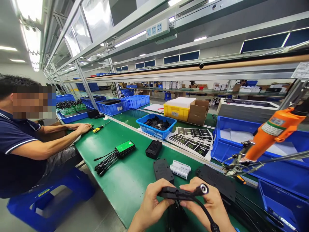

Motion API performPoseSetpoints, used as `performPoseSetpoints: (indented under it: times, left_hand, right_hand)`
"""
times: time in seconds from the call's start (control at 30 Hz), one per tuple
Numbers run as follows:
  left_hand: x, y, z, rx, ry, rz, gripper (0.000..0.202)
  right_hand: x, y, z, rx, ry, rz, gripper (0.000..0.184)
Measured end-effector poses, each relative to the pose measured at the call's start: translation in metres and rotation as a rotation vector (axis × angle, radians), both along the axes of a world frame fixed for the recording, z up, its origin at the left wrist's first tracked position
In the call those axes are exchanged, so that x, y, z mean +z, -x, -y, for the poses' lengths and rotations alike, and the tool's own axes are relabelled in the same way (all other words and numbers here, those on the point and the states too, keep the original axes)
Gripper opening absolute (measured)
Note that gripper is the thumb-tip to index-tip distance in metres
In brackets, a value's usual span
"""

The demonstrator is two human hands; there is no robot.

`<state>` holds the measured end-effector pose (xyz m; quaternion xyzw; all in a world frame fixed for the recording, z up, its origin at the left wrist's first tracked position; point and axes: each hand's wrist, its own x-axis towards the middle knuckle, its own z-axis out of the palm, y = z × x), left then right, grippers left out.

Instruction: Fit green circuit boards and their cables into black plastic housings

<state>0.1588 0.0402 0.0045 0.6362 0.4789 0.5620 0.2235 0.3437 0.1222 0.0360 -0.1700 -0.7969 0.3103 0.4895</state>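
At the near edge of the bench, my left hand [151, 203] is closed around a flat black plastic part [166, 192], thumb below and fingers above. My right hand [211, 206] pinches a black cable [193, 197] where it meets that part. A round barrel connector [204, 188] with a silver ring sticks up beside my right fingers. More black cable hangs below, partly hidden by my hands. Just beyond lie a black plastic housing [163, 170] and white labelled blocks [180, 169]. A larger black case [216, 182] lies past my right hand.
A green-topped unit with black leads [125, 149] and a black box [154, 149] lie on the green bench [106, 135]. Behind stand a blue basket [156, 129] and label sheets [191, 140]. An orange power screwdriver [270, 133] hangs right. A co-worker [21, 141] sits left.
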Motion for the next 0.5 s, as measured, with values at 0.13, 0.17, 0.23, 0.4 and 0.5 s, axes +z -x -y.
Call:
performPoseSetpoints:
  times: [0.13,0.17,0.23,0.4,0.5]
  left_hand:
    - [0.006,-0.009,0.004,0.003,-0.123,0.104,0.036]
    - [0.005,-0.013,0.004,0.029,-0.169,0.142,0.036]
    - [0.002,-0.020,0.002,0.108,-0.258,0.164,0.030]
    - [0.003,-0.025,0.001,0.265,-0.420,-0.016,0.025]
    - [0.007,-0.021,0.005,0.309,-0.444,-0.101,0.028]
  right_hand:
    - [-0.002,0.005,0.002,-0.009,0.011,0.024,0.012]
    - [-0.002,0.006,0.002,-0.002,0.013,0.021,0.013]
    - [-0.006,0.008,0.003,0.012,0.013,-0.014,0.013]
    - [-0.020,0.012,0.004,0.047,0.010,-0.030,0.021]
    - [-0.026,0.013,0.006,0.086,-0.004,0.007,0.024]
